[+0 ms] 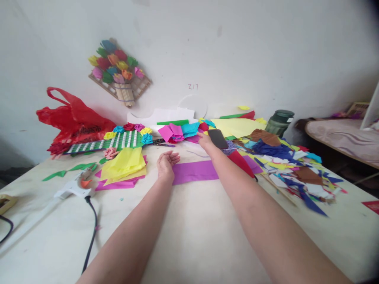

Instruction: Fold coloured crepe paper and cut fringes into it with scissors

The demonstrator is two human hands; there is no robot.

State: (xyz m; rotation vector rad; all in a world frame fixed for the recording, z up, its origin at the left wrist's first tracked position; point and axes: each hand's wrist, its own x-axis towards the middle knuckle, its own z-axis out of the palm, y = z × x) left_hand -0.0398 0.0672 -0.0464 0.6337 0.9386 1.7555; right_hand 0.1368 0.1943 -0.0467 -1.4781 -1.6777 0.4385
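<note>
A long purple paper strip lies flat across the middle of the table. At its left end rests my left hand, palm turned inward, with loosely curled fingers and nothing visible in them. My right hand reaches over the strip, fingers stretched toward the cut magenta paper and cyan paper. Whether its fingertips touch the paper is hard to see. Just right of that hand lies a dark phone. My right forearm hides part of the strip.
A white glue gun with a black cord lies at left beside yellow paper sheets. Behind are a green board with paper roses and a red plastic bag. Paper scraps and a dark green bottle occupy the right.
</note>
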